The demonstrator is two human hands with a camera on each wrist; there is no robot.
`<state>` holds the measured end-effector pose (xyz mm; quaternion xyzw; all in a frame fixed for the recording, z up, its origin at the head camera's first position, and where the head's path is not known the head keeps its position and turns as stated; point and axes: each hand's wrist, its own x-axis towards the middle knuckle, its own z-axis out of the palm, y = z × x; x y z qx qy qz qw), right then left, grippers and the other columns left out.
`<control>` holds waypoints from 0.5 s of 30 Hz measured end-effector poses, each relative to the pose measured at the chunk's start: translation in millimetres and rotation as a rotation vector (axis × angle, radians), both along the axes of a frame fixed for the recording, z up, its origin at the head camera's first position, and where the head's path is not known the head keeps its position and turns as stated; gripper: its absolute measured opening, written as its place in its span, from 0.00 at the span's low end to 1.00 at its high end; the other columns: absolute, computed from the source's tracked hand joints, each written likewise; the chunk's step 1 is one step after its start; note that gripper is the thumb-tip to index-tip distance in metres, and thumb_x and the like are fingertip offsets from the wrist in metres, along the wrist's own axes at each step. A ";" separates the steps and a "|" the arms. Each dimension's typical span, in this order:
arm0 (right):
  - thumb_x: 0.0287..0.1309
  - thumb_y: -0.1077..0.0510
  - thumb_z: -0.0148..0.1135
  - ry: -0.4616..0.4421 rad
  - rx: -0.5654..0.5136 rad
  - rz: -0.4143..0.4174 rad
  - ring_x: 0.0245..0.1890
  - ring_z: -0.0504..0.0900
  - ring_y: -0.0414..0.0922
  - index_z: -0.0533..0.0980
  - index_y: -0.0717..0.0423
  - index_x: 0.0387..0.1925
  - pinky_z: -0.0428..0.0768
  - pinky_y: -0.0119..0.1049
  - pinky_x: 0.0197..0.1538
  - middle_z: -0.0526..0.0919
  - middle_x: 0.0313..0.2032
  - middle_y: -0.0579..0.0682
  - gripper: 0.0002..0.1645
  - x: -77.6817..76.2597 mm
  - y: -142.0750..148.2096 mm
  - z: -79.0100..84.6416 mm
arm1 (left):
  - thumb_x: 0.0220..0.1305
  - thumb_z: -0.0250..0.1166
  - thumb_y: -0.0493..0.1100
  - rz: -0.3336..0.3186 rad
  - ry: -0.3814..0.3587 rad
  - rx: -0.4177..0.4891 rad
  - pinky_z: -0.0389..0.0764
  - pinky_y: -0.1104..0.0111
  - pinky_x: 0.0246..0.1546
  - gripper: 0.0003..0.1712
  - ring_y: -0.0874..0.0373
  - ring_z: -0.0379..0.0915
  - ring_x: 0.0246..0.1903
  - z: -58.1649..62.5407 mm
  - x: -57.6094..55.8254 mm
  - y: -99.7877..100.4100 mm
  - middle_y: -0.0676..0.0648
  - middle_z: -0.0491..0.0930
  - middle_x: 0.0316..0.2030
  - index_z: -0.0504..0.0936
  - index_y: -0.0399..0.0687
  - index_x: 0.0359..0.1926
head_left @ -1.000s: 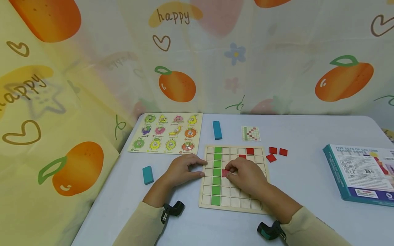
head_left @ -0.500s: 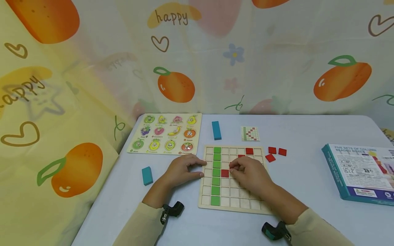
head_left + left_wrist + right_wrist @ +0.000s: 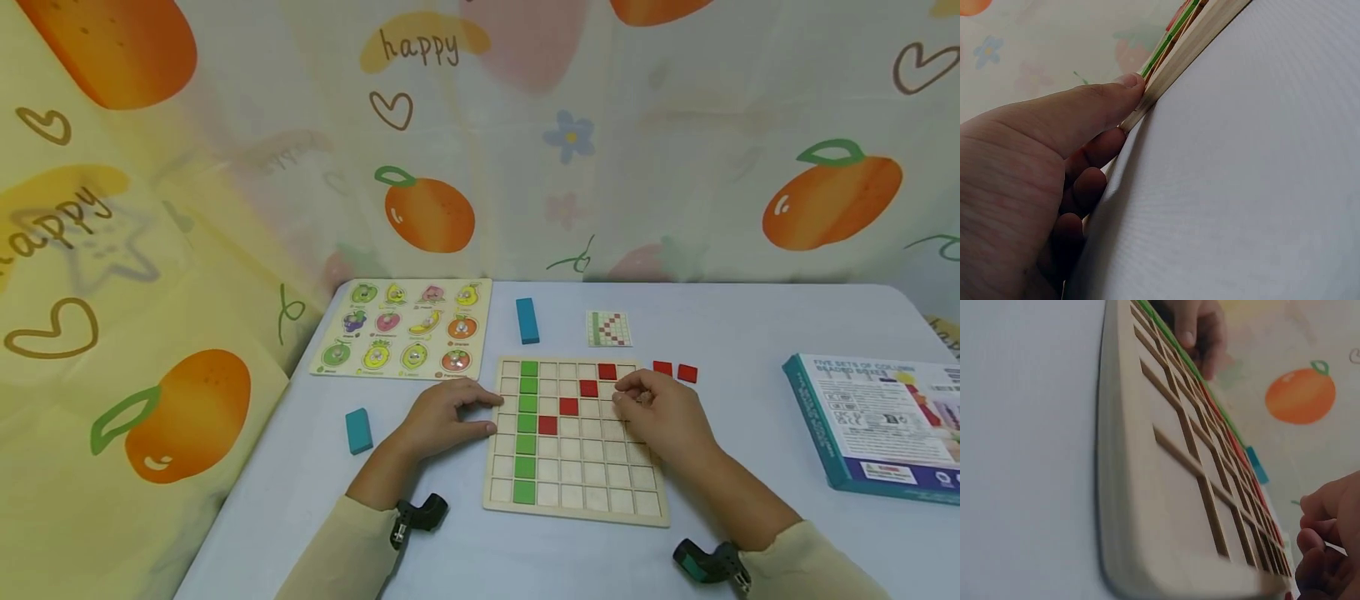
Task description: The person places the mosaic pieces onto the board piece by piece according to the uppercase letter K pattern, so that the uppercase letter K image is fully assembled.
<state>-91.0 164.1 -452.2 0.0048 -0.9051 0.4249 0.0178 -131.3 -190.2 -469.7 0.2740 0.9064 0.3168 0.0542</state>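
Observation:
A wooden grid board (image 3: 585,515) lies on the table with a column of several green tiles (image 3: 527,423). Several red square tiles (image 3: 568,407) step diagonally up to the right across its cells. My left hand (image 3: 442,417) touches the board's left edge with spread thumb and fingers; in the left wrist view, the thumb (image 3: 1104,103) rests right at the wooden rim. Over the board's upper right edge is my right hand (image 3: 667,421), fingers loosely curled, no tile showing between them. Just beyond it lie two loose red tiles (image 3: 687,373).
A small pattern card (image 3: 609,329) and a blue block (image 3: 527,321) lie behind the board. Another blue block (image 3: 359,431) is left of my left hand. A fruit picture board (image 3: 401,329) lies at back left, and a flat box (image 3: 877,425) at right.
My right hand has left the red tile beside the green column and moved right and up, uncovering the red diagonal and covering one loose tile. My left hand stays at the board's edge.

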 end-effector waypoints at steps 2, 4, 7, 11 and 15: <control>0.71 0.54 0.66 0.002 0.009 -0.024 0.37 0.79 0.46 0.85 0.55 0.47 0.77 0.39 0.41 0.84 0.37 0.47 0.10 0.3 6.7 0.4 | 0.62 0.81 0.50 0.002 0.004 -0.001 0.75 0.64 0.47 0.22 0.63 0.74 0.44 0.1 0.3 -0.4 0.62 0.85 0.51 0.90 0.61 0.57; 0.70 0.54 0.66 0.021 0.031 -0.040 0.37 0.79 0.45 0.86 0.55 0.46 0.76 0.39 0.41 0.84 0.37 0.48 0.11 0.6 12.9 0.2 | 0.63 0.81 0.51 0.005 0.008 -0.002 0.75 0.64 0.47 0.22 0.64 0.73 0.44 -1.0 -0.1 -1.2 0.62 0.85 0.51 0.90 0.62 0.57; 0.71 0.53 0.66 0.048 0.061 -0.075 0.34 0.78 0.45 0.85 0.55 0.46 0.75 0.39 0.38 0.85 0.38 0.48 0.10 1.0 21.4 -2.0 | 0.62 0.81 0.50 0.005 0.013 0.001 0.75 0.64 0.47 0.22 0.64 0.74 0.45 -1.9 -0.4 -1.5 0.61 0.85 0.51 0.90 0.61 0.57; 0.71 0.50 0.66 0.072 0.113 -0.147 0.35 0.78 0.48 0.85 0.55 0.45 0.72 0.42 0.37 0.86 0.40 0.51 0.13 1.0 31.7 -6.6 | 0.62 0.81 0.50 -0.001 0.007 -0.001 0.75 0.63 0.48 0.22 0.64 0.75 0.45 -2.4 -0.2 -1.0 0.62 0.85 0.52 0.90 0.61 0.57; 0.71 0.46 0.67 0.060 0.177 -0.199 0.42 0.80 0.53 0.84 0.58 0.49 0.72 0.44 0.38 0.86 0.43 0.56 0.19 -1.3 39.7 -9.6 | 0.62 0.81 0.51 -0.001 0.005 -0.004 0.75 0.64 0.46 0.22 0.64 0.74 0.44 -1.6 -0.2 -0.2 0.62 0.85 0.51 0.90 0.61 0.58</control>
